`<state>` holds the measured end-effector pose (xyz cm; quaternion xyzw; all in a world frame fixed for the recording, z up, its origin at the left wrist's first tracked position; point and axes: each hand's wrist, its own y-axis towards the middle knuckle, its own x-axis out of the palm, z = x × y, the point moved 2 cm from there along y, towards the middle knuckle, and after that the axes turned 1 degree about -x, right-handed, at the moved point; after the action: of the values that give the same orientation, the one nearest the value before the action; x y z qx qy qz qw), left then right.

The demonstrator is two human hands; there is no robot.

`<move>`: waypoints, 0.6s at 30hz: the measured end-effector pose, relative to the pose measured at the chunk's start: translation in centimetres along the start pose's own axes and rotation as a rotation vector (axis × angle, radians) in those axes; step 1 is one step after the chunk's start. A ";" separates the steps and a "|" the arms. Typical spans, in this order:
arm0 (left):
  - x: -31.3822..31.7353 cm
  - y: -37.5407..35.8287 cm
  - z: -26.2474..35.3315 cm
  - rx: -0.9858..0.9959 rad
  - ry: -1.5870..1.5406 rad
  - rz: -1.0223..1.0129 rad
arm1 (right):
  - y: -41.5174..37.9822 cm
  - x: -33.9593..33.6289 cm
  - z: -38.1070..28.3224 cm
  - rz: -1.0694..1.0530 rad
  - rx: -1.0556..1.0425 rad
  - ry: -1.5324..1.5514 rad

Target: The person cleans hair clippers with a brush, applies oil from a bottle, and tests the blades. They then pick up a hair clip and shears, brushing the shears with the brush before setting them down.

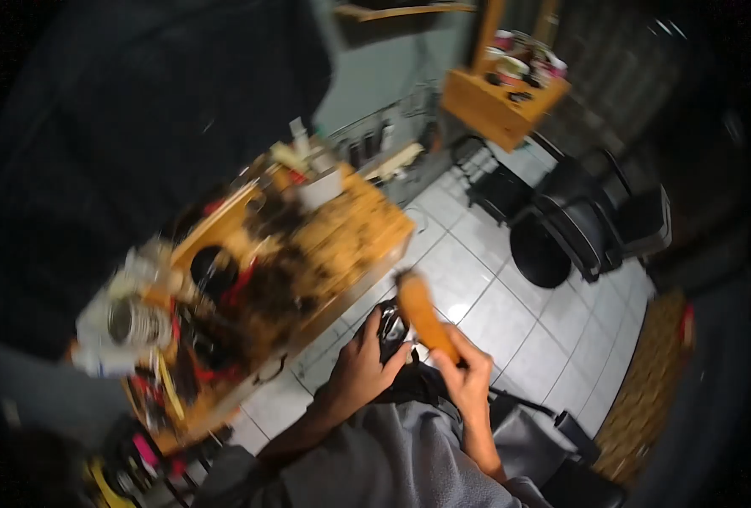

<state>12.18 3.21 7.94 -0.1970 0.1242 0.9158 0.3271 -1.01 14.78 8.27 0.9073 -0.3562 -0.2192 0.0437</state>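
My left hand [362, 366] is wrapped round a dark, shiny hair clipper [392, 335] in front of my body. In my right hand [467, 371] is an orange-brown wooden-handled brush [423, 315], gripped near its lower end. The brush slants up and to the left, its dark bristle end beside the top of the clipper. In this view the two tools sit very close together. Motion blurs the brush head and the clipper's finer details.
To the left stands a wooden counter [384, 222] strewn with dark hair clippings [282, 292], bottles and tools. A white container [320, 188] holds upright items at its back. Black salon chairs [572, 222] stand on the white tiled floor [500, 315]. A wooden shelf [495, 108] carries small tubs.
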 end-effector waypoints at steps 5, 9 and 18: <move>-2.9 -2.9 -1.0 -0.165 -0.038 0.113 | 1.5 2.1 -1.2 -0.074 0.197 -0.050; -5.3 -4.3 -3.1 -0.290 -0.250 0.232 | 2.9 4.8 -1.5 -0.249 0.023 -0.095; -10.1 -5.9 -5.2 -0.435 -0.672 0.438 | 4.4 12.2 -1.7 -0.429 -0.251 -0.419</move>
<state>24.64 0.29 7.16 0.0778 -0.1454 0.9814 0.0988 4.92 3.30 6.36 0.8843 -0.1282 -0.4477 0.0337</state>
